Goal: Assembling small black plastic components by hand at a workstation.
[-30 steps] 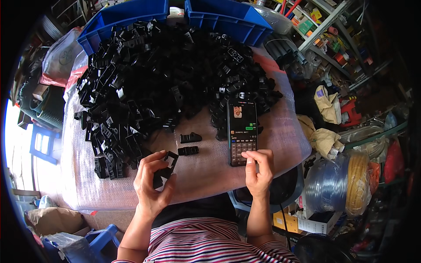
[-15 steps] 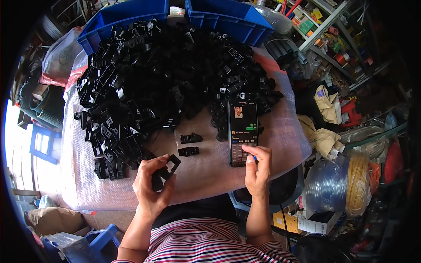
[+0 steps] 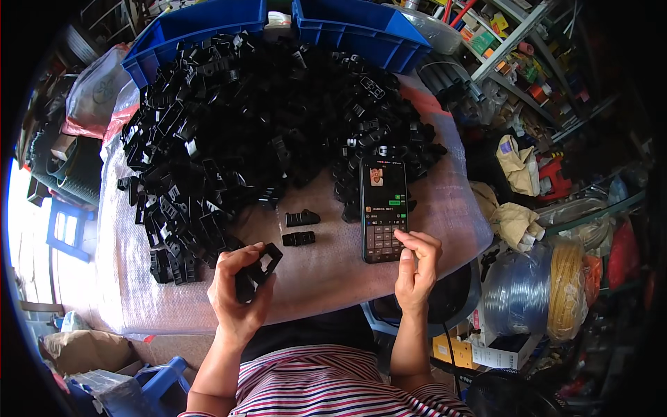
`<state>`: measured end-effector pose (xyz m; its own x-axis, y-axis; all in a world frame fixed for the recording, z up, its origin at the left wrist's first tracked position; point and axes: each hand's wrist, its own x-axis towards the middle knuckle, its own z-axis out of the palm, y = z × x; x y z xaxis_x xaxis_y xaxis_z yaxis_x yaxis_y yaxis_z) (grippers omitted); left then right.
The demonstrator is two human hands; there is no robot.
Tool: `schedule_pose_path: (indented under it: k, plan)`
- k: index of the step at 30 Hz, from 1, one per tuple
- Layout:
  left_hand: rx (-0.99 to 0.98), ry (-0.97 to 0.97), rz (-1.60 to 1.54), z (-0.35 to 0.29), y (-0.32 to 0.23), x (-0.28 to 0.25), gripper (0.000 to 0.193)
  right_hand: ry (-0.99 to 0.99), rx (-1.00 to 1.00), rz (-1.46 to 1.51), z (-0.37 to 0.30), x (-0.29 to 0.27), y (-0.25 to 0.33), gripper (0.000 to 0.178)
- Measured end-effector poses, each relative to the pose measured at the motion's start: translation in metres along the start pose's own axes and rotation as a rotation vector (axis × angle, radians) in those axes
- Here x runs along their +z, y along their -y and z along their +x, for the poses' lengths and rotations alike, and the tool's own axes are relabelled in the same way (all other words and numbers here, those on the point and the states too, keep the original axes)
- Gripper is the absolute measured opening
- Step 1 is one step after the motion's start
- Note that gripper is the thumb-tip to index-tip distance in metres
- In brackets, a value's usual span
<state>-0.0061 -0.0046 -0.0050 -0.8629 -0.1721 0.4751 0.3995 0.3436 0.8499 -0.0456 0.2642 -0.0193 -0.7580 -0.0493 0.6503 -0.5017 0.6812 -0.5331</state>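
Observation:
Between the thumb and fingers of my left hand (image 3: 231,295) is a black plastic frame (image 3: 269,260); more black plastic lies within the palm, partly hidden. My right hand (image 3: 417,272) holds nothing. Its index finger reaches over the lower right edge of a smartphone (image 3: 384,184), close to the lit keypad; thumb and index are apart, the other fingers curled. The phone lies upright to me, its top against a large heap of black plastic parts (image 3: 222,132). Two loose parts, an upper one (image 3: 302,218) and a lower one (image 3: 299,240), lie between my hands.
Wrap-like translucent sheeting covers the work surface (image 3: 333,292). Two blue bins, left (image 3: 194,31) and right (image 3: 361,35), stand behind the heap. Coiled clear tubing (image 3: 517,299) and a metal shelf (image 3: 517,45) are at the right. A blue stool (image 3: 163,382) stands lower left.
My right hand has shifted slightly right, its fingertip moving from the keypad's middle to its right side. The phone's screen content has changed a little. My left hand keeps its hold.

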Motion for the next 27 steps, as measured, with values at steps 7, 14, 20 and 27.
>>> schedule_pose_path:
  k: [7, 14, 20, 27]
  plan:
    - [0.011, 0.048, 0.041, 0.0038, -0.0037, -0.0069, 0.037, -0.044, 0.035, -0.027, -0.005, -0.0043, -0.0012, 0.015]
    - [0.06, 0.025, 0.068, 0.0058, -0.0019, -0.0053, 0.043, -0.067, 0.036, 0.0, -0.0046, -0.0035, -0.0015, 0.014]
    - [0.066, 0.049, 0.089, 0.0048, -0.002, -0.004, 0.043, -0.006, -0.02, -0.011, -0.0035, -0.0017, 0.0052, 0.012]
    - [0.084, 0.055, 0.08, 0.0049, -0.0005, -0.0029, 0.044, -0.008, -0.002, -0.018, -0.0024, -0.0013, 0.0037, 0.013]
